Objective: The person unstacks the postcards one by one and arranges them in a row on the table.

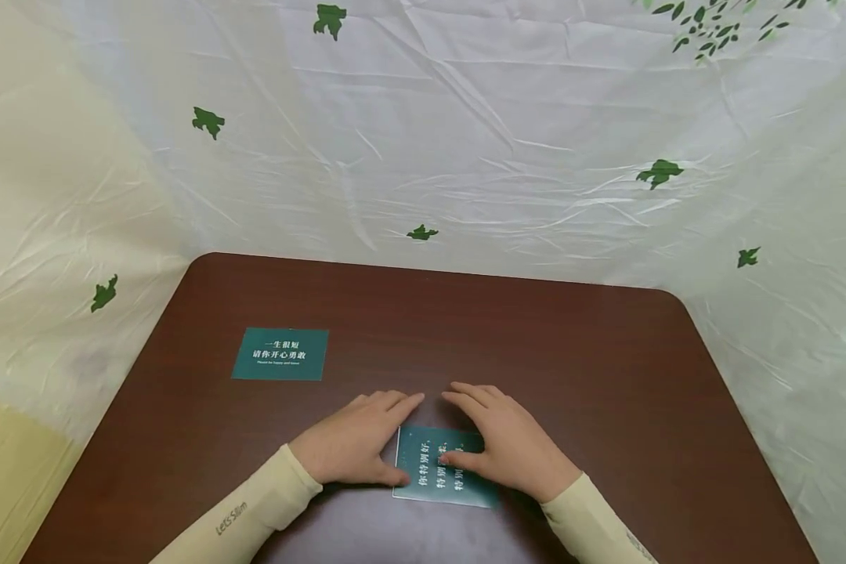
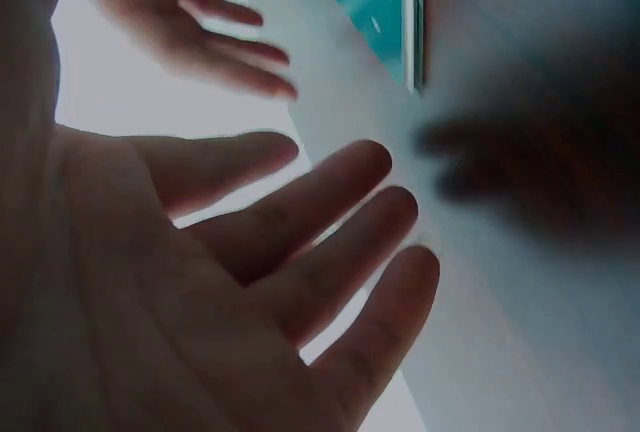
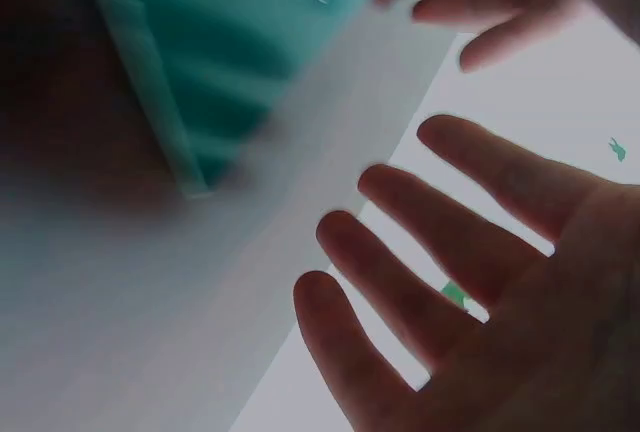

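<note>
nearer teal card [image 1: 433,487] lies on brown table [image 1: 507,337], leaf-printed white cloth [image 1: 289,172] behind.

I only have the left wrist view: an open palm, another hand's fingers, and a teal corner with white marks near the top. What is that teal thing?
Observer: The head view shows it is a card with three lines of white characters.
Operator: Is anything covering its face?
Observer: Partly. The right hand has its thumb over some of the white characters.
Operator: Any other cards like it out of my sight?
Observer: Yes, a second teal card lies on the brown table, farther from the person than the left hand and to its left.
</note>
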Demonstrator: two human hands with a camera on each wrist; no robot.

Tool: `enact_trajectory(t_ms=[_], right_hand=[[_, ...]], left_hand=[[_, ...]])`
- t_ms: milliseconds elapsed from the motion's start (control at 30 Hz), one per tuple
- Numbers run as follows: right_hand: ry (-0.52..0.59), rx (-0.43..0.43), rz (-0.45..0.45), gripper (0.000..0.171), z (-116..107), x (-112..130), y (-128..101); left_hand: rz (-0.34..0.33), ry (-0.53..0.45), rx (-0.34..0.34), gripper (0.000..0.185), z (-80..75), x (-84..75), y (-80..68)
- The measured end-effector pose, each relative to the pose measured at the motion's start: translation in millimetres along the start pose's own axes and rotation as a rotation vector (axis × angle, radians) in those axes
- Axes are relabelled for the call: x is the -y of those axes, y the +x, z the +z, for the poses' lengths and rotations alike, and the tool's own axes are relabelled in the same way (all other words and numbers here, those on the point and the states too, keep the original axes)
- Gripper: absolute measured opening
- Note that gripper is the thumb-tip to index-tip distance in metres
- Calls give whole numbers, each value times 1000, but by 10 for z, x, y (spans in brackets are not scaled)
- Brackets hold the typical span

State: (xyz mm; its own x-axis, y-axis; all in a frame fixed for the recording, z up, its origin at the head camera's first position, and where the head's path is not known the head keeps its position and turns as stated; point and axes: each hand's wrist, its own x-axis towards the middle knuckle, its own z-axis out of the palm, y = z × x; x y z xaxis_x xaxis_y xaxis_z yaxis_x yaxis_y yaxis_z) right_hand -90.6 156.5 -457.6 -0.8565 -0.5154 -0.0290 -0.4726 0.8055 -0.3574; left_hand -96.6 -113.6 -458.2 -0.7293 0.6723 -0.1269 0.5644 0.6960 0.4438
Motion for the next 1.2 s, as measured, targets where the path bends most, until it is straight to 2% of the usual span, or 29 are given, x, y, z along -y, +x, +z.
enact_trajectory(t_ms=[233,433,600,833,1200], right_hand=[[21,70,5,93,75,-54,-371],[-22,4,-30,86,176,-76,-521],[-49,-35,-58,82,205,-83,-546],[-81,-42,-65,82,216,-82,-539],[-71,-54,-88,81,190,-110,-477]], left_hand=[[23,160,-23,104,91,-213,-65],[36,208,-47,95,183,-283,-114],[50,218,-34,92,216,-304,-101],[66,244,-16,90,219,-280,-76],[76,188,-16,90,182,-192,-14]])
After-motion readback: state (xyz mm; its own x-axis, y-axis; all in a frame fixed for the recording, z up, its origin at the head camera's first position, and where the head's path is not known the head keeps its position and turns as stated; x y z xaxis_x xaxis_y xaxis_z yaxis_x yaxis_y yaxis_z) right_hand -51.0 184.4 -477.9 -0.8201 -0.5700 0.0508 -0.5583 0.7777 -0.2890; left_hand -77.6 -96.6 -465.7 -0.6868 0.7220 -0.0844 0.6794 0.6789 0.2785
